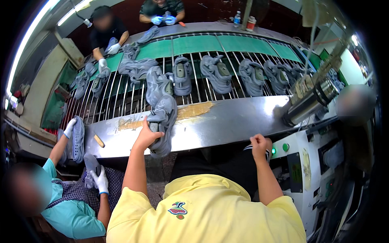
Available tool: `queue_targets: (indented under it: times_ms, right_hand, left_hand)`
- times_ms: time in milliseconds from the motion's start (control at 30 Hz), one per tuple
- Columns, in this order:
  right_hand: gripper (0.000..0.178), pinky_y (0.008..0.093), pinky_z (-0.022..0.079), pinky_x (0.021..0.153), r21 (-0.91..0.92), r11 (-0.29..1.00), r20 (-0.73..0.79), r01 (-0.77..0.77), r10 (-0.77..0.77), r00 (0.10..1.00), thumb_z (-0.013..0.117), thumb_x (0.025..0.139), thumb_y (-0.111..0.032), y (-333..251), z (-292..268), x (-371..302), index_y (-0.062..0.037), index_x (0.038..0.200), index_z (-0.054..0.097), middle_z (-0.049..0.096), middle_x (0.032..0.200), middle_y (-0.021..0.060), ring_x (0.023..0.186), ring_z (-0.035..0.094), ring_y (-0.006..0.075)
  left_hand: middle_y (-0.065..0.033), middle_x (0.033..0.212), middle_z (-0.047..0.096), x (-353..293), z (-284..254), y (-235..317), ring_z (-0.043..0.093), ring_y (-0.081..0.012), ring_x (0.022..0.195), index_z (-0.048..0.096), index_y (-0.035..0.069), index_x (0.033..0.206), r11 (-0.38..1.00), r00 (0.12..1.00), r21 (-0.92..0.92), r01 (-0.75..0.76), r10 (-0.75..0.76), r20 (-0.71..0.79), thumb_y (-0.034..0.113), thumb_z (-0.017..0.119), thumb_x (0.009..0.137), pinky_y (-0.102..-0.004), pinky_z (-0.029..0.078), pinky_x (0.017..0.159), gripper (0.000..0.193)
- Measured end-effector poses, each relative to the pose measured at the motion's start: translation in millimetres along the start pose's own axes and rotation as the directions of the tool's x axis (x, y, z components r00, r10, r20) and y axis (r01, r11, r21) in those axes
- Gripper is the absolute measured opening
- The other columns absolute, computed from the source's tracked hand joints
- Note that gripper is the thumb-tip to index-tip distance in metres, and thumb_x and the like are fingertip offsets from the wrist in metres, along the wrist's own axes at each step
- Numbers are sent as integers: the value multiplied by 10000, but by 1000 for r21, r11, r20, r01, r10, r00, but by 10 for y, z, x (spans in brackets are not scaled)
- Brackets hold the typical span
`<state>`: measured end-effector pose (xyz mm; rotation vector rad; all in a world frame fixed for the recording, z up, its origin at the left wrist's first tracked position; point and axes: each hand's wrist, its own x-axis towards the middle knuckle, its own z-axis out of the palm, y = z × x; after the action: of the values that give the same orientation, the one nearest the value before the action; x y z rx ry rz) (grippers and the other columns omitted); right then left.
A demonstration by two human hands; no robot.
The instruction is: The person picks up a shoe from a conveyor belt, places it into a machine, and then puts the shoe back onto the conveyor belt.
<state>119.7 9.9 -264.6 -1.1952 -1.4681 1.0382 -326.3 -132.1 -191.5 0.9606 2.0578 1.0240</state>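
A grey sneaker [166, 107] stands over the front edge of the steel worktop, its heel end toward me. My left hand [146, 135] grips it at the heel opening, thumb and fingers around the collar. Just beyond it, another grey sneaker [157, 83] rests on the bars of the roller rack. Off to the right, my right hand [259, 146] is raised above my leg, apart from the worktop. Its fingers are curled in, and whatever they hold, if anything, is hidden.
Several grey sneakers [251, 77] line the metal bars [196, 77], with green sheets [196, 44] behind. Brown tape [194, 109] covers part of the steel worktop [227, 121]. A metal cylinder [310, 103] and white machine [289, 162] flank me. A gloved co-worker [73, 206] handles soles at left; two people work opposite.
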Motion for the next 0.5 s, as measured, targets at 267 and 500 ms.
queue_targets:
  times_ms: [267, 500]
  right_hand:
    - [169, 231, 376, 521, -121, 993, 309, 13, 26, 951, 644, 768, -83, -211, 1042, -192, -20, 669, 522, 475, 577, -23, 551, 435, 56]
    - [163, 222, 355, 533, -283, 959, 29, -7, 16, 999, 635, 762, -62, 124, 387, -248, -43, 663, 507, 442, 591, -28, 562, 422, 63]
  left_hand:
    - [-116, 1036, 567, 117, -412, -355, 562, -229, 917, 417, 4, 1289, 847, 965, -484, 219, -115, 234, -5, 654, 561, -330, 462, 806, 765]
    - [-150, 1223, 539, -593, -275, -1619, 537, -329, 1086, 444, 7, 1278, -19, 965, -1000, -4, -261, 1, 207, 538, 703, -441, 444, 950, 616]
